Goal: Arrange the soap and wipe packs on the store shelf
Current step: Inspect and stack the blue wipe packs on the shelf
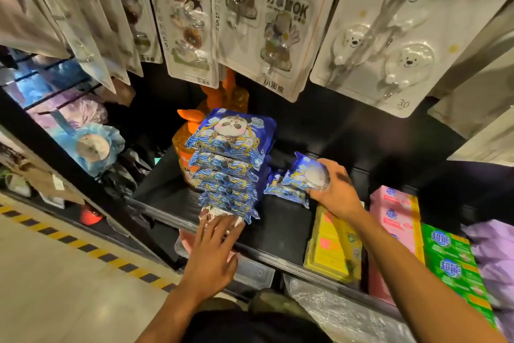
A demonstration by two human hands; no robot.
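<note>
A leaning row of several blue panda wipe packs [230, 164] stands on the black shelf [278, 231]. My left hand [214, 248] rests flat, fingers apart, against the front pack at the shelf's front edge. Right of the row, my right hand [333, 189] grips another blue wipe pack [300, 178] from above, over one or two more lying flat. Yellow soap packs [333, 248], pink soap packs [395, 212] and green soap packs [453, 262] stand side by side at the shelf's right.
Carded hook packs [278, 22] hang low over the shelf. Orange bottles [189, 131] stand behind the wipe row. Blue and purple bath sponges [91, 145] fill the left bay. Purple packs [492, 248] sit at far right. A striped floor line [83, 245] runs at left.
</note>
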